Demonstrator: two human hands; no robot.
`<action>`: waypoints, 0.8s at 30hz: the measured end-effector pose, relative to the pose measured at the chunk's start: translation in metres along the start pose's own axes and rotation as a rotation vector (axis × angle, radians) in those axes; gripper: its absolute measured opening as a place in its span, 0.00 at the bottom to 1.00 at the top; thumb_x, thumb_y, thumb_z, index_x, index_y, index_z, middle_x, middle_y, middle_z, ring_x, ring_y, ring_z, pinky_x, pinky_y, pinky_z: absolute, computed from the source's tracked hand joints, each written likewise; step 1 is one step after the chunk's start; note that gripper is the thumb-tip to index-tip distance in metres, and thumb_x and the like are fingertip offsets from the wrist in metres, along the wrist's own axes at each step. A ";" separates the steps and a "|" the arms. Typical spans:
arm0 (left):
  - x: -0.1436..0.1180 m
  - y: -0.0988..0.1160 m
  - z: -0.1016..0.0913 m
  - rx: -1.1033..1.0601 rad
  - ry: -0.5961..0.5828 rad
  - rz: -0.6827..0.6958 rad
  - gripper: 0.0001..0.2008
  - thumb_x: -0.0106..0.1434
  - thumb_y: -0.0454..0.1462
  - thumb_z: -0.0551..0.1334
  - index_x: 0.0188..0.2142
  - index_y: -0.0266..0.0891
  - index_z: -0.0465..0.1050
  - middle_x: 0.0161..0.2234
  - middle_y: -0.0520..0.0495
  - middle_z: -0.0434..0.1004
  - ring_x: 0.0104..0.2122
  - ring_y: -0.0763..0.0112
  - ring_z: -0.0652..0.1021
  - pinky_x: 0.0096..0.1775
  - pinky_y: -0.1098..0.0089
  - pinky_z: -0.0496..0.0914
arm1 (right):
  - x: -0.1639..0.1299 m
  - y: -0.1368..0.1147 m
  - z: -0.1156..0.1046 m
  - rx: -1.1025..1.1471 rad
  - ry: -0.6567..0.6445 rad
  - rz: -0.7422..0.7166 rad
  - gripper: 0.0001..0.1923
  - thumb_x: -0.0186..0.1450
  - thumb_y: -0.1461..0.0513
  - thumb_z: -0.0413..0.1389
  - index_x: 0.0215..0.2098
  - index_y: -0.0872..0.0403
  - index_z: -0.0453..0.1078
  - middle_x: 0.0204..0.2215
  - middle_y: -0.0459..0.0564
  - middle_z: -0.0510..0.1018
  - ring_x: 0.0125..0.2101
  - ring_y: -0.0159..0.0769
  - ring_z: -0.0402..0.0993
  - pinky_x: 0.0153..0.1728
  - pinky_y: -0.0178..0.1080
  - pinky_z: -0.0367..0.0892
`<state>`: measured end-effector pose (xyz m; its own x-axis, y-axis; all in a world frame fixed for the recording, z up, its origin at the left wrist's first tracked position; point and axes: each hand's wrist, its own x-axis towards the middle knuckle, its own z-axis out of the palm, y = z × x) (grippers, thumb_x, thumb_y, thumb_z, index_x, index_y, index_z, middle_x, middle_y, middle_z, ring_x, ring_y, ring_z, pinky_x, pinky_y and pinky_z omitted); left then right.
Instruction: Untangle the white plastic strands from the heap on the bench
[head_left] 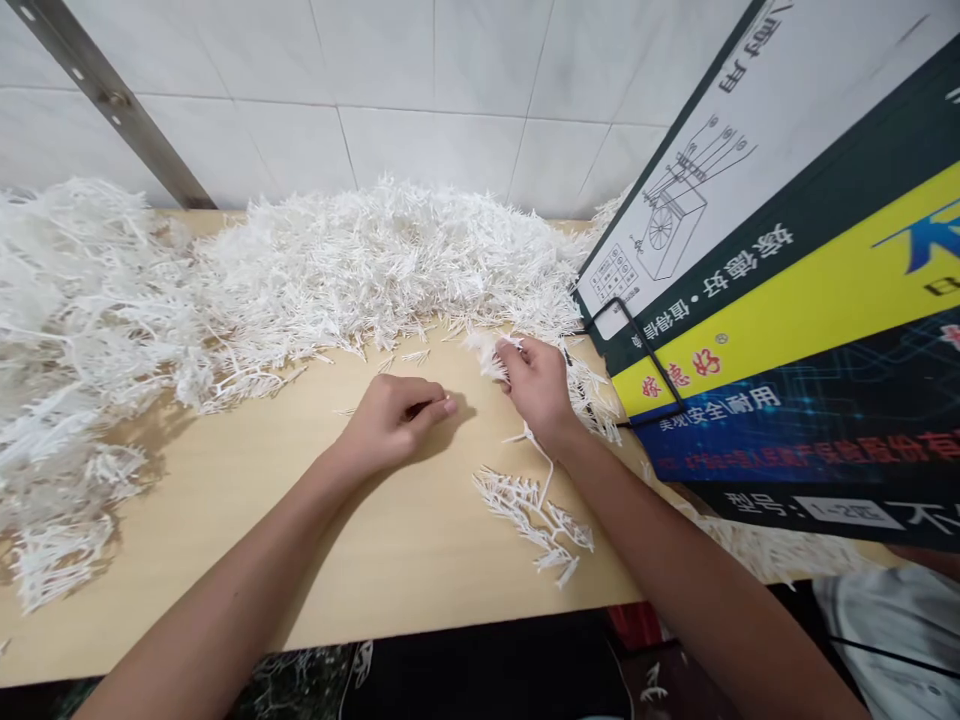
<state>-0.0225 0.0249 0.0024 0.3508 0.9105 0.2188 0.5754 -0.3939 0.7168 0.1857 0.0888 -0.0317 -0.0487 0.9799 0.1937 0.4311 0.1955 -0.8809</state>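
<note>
My left hand (399, 418) rests low over the table, its fingers curled and the thumb pressed against them. What it pinches, if anything, is too small or hidden to name. My right hand (536, 385) is closed around a small bunch of white plastic sprigs (489, 357), whose tips stick out to the left of the fingers. Below the right wrist lies a loose branched white sprig (534, 515), with a thin stem running up towards that wrist. Behind both hands stretches a long heap of white sprigs (405, 250).
A larger pile of white sprigs (60, 330) covers the left side of the wooden table (420, 560). On the right stands a printed cardboard box (750, 300) with a black wire frame (649, 350) against it. White tiles (450, 60) form the wall behind. Part of another person's clothing (892, 620) shows at lower right.
</note>
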 end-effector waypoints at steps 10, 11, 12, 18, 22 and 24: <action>0.005 -0.009 0.003 -0.270 0.244 -0.111 0.24 0.74 0.49 0.57 0.64 0.44 0.70 0.61 0.40 0.76 0.51 0.62 0.79 0.48 0.64 0.74 | -0.017 -0.021 -0.009 -0.098 -0.210 -0.184 0.18 0.73 0.52 0.54 0.28 0.53 0.70 0.19 0.41 0.65 0.22 0.30 0.61 0.27 0.35 0.54; 0.005 -0.006 0.004 -0.261 0.167 -0.134 0.23 0.74 0.49 0.57 0.62 0.42 0.71 0.56 0.40 0.80 0.47 0.62 0.80 0.46 0.65 0.74 | -0.018 -0.021 -0.008 -0.121 -0.209 -0.206 0.17 0.73 0.53 0.53 0.29 0.52 0.70 0.19 0.40 0.65 0.22 0.30 0.61 0.27 0.35 0.54; 0.004 -0.003 0.005 -0.241 0.093 -0.158 0.23 0.73 0.50 0.58 0.60 0.41 0.72 0.50 0.42 0.83 0.42 0.64 0.81 0.42 0.66 0.74 | -0.019 -0.021 -0.007 -0.143 -0.206 -0.228 0.16 0.73 0.53 0.53 0.30 0.52 0.70 0.19 0.41 0.66 0.22 0.30 0.62 0.27 0.35 0.54; 0.000 0.006 0.008 -0.068 0.013 -0.114 0.13 0.68 0.41 0.62 0.50 0.41 0.78 0.35 0.48 0.82 0.28 0.71 0.76 0.33 0.69 0.70 | -0.020 -0.018 -0.007 -0.127 -0.117 -0.239 0.15 0.75 0.53 0.52 0.34 0.51 0.70 0.21 0.43 0.71 0.24 0.33 0.68 0.29 0.35 0.59; 0.001 0.001 0.008 -0.106 0.087 -0.087 0.11 0.69 0.37 0.60 0.46 0.41 0.79 0.37 0.47 0.80 0.33 0.70 0.77 0.35 0.69 0.71 | -0.020 -0.020 -0.010 0.025 -0.120 -0.133 0.14 0.74 0.51 0.53 0.41 0.51 0.73 0.26 0.44 0.77 0.23 0.33 0.71 0.28 0.35 0.64; 0.001 0.000 0.010 -0.146 0.133 -0.081 0.10 0.68 0.36 0.61 0.47 0.42 0.78 0.37 0.48 0.80 0.34 0.69 0.78 0.37 0.69 0.72 | -0.020 -0.022 -0.010 0.060 -0.179 -0.138 0.13 0.73 0.51 0.55 0.44 0.50 0.74 0.34 0.45 0.82 0.26 0.33 0.74 0.31 0.36 0.67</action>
<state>-0.0144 0.0240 -0.0040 0.2014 0.9509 0.2350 0.4809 -0.3050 0.8220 0.1862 0.0642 -0.0119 -0.2650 0.9341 0.2394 0.3552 0.3254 -0.8763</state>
